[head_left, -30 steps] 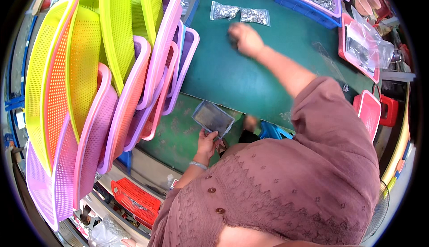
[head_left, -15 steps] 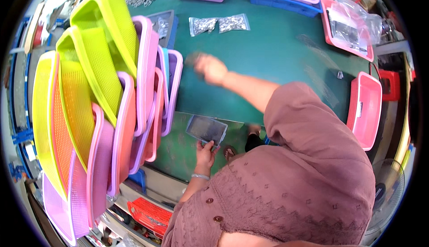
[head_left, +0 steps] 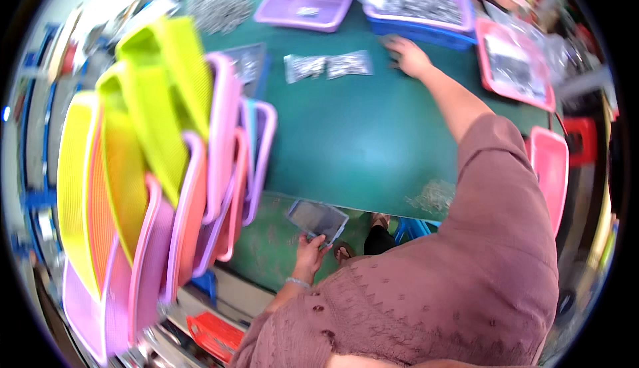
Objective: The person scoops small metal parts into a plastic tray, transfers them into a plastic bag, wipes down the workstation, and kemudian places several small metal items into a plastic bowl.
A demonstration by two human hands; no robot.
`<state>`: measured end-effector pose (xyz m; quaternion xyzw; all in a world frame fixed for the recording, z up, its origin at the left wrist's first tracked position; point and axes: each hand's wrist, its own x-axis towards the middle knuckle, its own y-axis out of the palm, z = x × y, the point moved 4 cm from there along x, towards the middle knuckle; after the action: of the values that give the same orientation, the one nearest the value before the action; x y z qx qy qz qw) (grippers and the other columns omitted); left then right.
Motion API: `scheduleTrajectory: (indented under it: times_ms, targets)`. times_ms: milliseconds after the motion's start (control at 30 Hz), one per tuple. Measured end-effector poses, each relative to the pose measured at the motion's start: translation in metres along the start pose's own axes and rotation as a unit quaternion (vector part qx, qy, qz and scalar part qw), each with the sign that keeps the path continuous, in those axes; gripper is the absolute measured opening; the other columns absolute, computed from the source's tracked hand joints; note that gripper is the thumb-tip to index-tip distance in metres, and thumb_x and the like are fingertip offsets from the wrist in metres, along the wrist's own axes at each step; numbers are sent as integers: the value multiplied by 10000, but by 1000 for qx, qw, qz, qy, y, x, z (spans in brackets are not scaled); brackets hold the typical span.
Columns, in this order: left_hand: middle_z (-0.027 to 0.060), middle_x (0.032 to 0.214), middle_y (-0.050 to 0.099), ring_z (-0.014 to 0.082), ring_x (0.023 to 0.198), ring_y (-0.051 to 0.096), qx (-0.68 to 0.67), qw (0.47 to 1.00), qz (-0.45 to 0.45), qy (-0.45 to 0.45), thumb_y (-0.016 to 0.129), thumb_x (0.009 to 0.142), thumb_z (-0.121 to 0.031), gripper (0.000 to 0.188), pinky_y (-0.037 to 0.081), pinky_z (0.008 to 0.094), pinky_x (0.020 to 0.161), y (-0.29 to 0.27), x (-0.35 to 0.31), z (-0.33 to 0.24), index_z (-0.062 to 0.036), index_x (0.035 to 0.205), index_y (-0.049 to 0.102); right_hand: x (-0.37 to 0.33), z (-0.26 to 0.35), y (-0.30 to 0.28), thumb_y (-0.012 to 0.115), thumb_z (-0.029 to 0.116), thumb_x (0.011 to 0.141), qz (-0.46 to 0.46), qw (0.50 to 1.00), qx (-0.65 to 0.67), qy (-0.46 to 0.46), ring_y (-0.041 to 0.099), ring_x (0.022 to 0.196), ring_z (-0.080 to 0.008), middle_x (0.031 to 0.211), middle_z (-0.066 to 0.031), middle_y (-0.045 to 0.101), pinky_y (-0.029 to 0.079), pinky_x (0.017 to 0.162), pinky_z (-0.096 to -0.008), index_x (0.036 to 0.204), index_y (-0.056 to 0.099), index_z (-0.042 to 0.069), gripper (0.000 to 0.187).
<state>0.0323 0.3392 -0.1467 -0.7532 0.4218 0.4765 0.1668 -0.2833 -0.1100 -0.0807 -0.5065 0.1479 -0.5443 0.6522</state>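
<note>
The shallow rectangular grey plastic tray (head_left: pixel 311 217), dark inside with a pale rim, is held just outside the near edge of the flat dark green tabletop (head_left: pixel 346 148), over the floor. The left hand (head_left: pixel 308 258) grips it at its near right side, the thumb on the rim and the other fingers mostly hidden beneath, so the tray is pinched and extends away from the fingertips.

The right hand (head_left: pixel 408 57) reaches out over the far part of the tabletop, well apart from the tray. Its fingers are bent and slightly parted, with dark, blurred tips; I cannot tell whether anything is under them.

Just beyond those fingertips, at the tabletop's far side, a blue plastic basket (head_left: pixel 426 33) blocks the way, with a purple plastic tray (head_left: pixel 466 8) of metallic pieces set on it. Left of the hand, two clear plastic bags (head_left: pixel 349 64) of silvery pieces lie side by side on the tabletop. A purple rectangular tub (head_left: pixel 327 13) stands farther back on it.

A tall cluster of yellow-green, orange, pink and purple perforated plastic baskets (head_left: pixel 190 188) blocks the tabletop's left side. A pink shallow tray (head_left: pixel 546 95) sits at its right side.
</note>
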Motion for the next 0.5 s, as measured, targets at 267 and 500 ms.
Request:
scheduleTrajectory:
  times_ms: [267, 500]
  targets:
    - [153, 1169, 442, 293, 1047, 469, 28, 1000, 1, -2, 618, 715, -38, 781, 438, 479, 789, 7, -1, -6, -116, 1344, 161, -161, 190, 26, 467, -46, 676, -23, 988, 51, -145, 475, 1035, -376, 1041, -185, 541, 377, 885, -438, 888, 532, 28, 234]
    - [167, 1183, 427, 313, 1068, 457, -36, 998, -50, 9, 603, 720, 1, 799, 423, 506, 819, -40, -13, -1, -92, 1358, 131, -195, 391, 75, 460, -114, 536, 222, 861, 375, -260, 480, 1022, -342, 1068, -139, 522, 402, 879, -393, 948, 555, 45, 451]
